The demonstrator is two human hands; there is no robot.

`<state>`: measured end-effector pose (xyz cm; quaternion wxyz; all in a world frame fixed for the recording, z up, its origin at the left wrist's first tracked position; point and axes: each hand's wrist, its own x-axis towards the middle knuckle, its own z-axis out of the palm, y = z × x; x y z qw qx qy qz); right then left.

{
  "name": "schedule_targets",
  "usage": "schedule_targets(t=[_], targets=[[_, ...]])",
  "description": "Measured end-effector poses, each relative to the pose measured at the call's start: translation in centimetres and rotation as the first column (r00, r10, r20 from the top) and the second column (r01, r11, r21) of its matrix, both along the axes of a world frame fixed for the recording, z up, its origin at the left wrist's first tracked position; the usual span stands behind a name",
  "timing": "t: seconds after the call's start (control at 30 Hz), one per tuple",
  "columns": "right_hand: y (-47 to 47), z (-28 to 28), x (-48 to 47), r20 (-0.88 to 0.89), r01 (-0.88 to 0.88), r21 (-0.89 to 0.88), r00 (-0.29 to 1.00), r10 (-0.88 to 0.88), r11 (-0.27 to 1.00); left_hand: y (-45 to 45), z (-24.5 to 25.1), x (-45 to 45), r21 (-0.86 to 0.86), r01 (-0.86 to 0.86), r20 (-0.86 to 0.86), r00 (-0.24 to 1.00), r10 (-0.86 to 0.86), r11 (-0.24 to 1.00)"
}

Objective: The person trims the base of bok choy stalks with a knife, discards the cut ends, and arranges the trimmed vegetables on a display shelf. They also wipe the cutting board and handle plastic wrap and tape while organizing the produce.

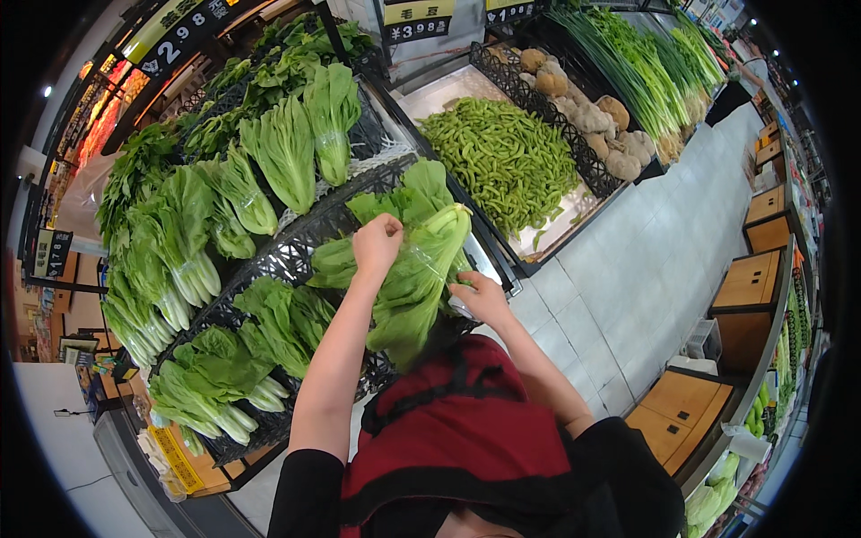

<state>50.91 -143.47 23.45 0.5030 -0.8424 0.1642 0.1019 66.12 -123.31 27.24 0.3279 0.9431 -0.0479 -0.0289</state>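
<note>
In front of me a bunch of leafy greens [418,279] lies tilted, its pale stem end up and its leaves towards my body. A clear band crosses its middle. My left hand [378,245] is at the bunch's left side, its fingers curled and pinched together; what lies between them is too small to tell. At the right edge, the thumb and fingers of my right hand [481,296] close on the bunch. A whitish thing [461,308], partly hidden, shows under that hand. Further loose green leaves [420,188] lie behind the bunch in the black crate [296,252].
Banded greens [279,155] and white-stemmed greens [181,249] fill the crates to the left. Green soybean pods [498,158] lie in a bin ahead, beside brown root vegetables [592,121] and long green onions [625,74]. Wooden cabinets [679,410] line the tiled aisle [605,269]. A person [746,77] stands far off.
</note>
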Motion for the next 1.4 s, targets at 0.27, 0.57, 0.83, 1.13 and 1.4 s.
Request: schedule_targets(t=[0.27, 0.57, 0.83, 1.13, 1.4], targets=[[0.4, -1.9, 1.5, -0.027, -0.056, 0.019, 0.998, 0.056, 0.998, 0.3, 2.0, -0.9, 0.195, 0.393, -0.2, 0.913, -0.356, 0.899], [-0.2, -1.5, 2.2, -0.007, -0.09, 0.132, 0.996, 0.092, 0.987, -0.2, 2.5, 1.5, 0.161, 0.639, -0.559, 0.687, -0.464, 0.752], [-0.4, 0.3, -0.1, -0.011, -0.237, -0.109, 0.971, 0.238, 0.965, 2.2, 3.0, -3.9, 0.006, 0.434, -0.304, 0.859, -0.412, 0.901], [-5.0, 3.9, -4.2, -0.111, -0.124, 0.678, 0.957, 0.268, 0.724, 5.6, 9.5, -10.5, -0.125, 0.413, -0.055, 0.905, -0.422, 0.902], [0.0, 5.1, 11.5, -0.097, -0.431, 0.183, 0.887, 0.452, 0.884, 5.8, 12.5, -12.9, 0.1, 0.564, 0.18, 0.8, -0.572, 0.82]])
